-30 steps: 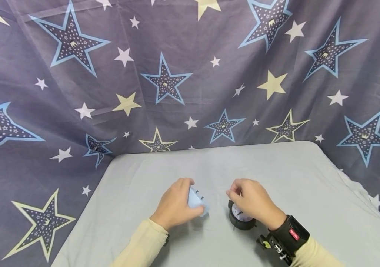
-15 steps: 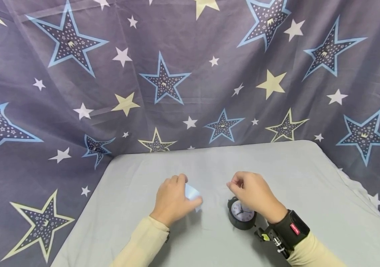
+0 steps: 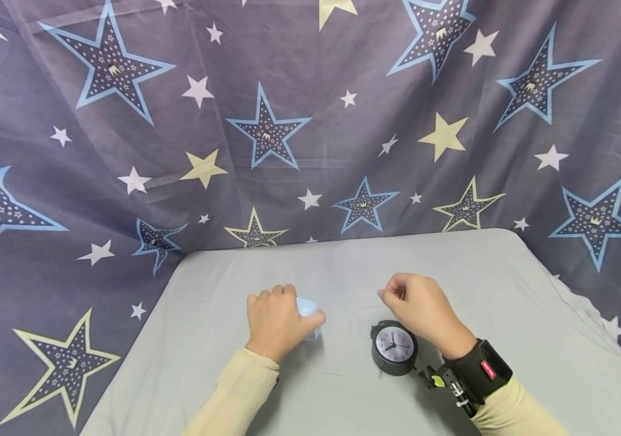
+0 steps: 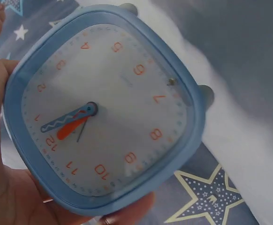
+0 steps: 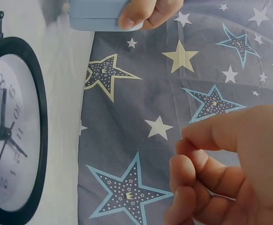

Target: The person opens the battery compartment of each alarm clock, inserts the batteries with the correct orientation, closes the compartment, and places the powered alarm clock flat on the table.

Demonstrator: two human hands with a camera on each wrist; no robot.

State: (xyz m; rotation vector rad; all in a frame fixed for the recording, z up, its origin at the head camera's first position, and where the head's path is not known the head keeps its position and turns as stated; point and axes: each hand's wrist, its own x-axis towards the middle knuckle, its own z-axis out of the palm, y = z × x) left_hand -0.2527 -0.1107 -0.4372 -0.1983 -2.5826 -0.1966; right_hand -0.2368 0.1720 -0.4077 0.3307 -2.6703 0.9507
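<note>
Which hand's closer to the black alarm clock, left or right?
Right. In the head view, the right hand is just beyond the black alarm clock, slightly right; the left hand is farther off, left of it, holding the blue clock.

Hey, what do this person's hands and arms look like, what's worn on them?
The left hand and right hand are ungloved. Long cream sleeves cover both forearms. On the right sits a wide black wristband with a red label and a dark-and-silver clamp with a yellow-green part.
</note>
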